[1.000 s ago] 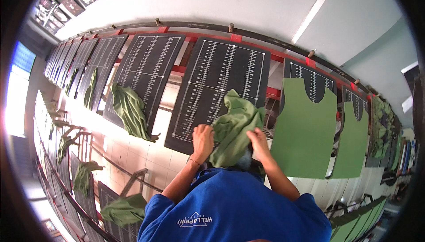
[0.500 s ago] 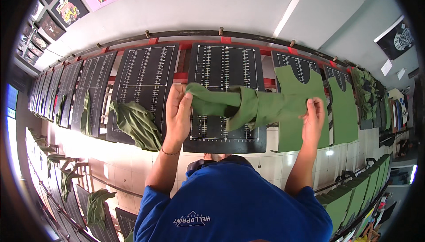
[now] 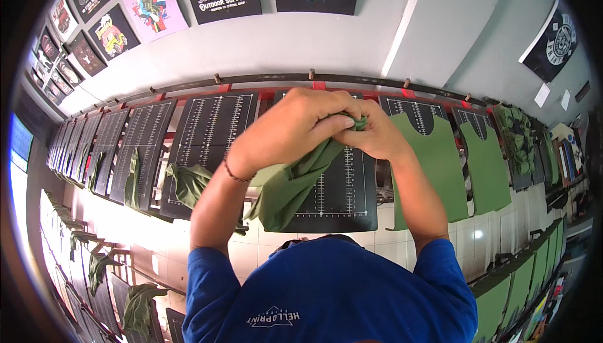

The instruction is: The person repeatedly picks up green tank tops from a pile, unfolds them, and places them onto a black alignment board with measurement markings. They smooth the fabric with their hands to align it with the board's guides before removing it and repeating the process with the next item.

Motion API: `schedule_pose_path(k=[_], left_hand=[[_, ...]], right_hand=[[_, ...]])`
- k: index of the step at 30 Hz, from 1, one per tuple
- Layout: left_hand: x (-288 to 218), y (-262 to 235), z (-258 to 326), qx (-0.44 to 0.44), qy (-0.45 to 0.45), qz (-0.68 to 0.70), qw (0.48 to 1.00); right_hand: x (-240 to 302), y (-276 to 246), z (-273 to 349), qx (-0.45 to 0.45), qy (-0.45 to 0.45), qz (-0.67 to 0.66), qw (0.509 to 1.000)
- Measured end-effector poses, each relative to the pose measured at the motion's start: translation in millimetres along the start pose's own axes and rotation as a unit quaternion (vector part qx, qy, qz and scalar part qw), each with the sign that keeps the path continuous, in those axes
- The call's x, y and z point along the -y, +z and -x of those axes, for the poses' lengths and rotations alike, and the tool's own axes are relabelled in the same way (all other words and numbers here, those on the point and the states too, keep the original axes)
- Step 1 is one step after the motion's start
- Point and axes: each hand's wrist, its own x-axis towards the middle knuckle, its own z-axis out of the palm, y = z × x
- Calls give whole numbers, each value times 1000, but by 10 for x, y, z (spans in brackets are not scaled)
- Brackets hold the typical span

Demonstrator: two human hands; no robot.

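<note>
Well to the left of the middle board, a row of similar black boards recedes in a curve, several with crumpled green pieces draped at their near ends. On the neighbouring board, just left of the middle board, lies a crumpled green garment, partly hidden by the left forearm. The left hand, with a dark bracelet at its wrist, is above the middle board's far left part, its fingers curled closed and its thumb pressing on green cloth. That cloth hangs bunched from the grip across the middle board's left side; whether it touches the surface I cannot tell. The right hand, above the middle board's right side, meets the left, fingers bent closed around the same gathered end. Right of the middle board, a flat green panel with a scooped neckline covers most of the next board; beyond it lie a second panel and a dark-blotched green bundle.
</note>
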Motion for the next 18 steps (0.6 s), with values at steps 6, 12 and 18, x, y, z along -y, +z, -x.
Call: schedule_pose_path(k=[6,12,18], left_hand=[[-118,179,48,-141,3,-122,982],[229,226,164,-276,-147,-3,950],[-136,251,-230,-117,-110,-8,987]], right_hand=[[452,101,-44,-240,-186,153,940],[780,-103,94,-280,-103,321,899],[781,-223,177,-222,-59,155,961]])
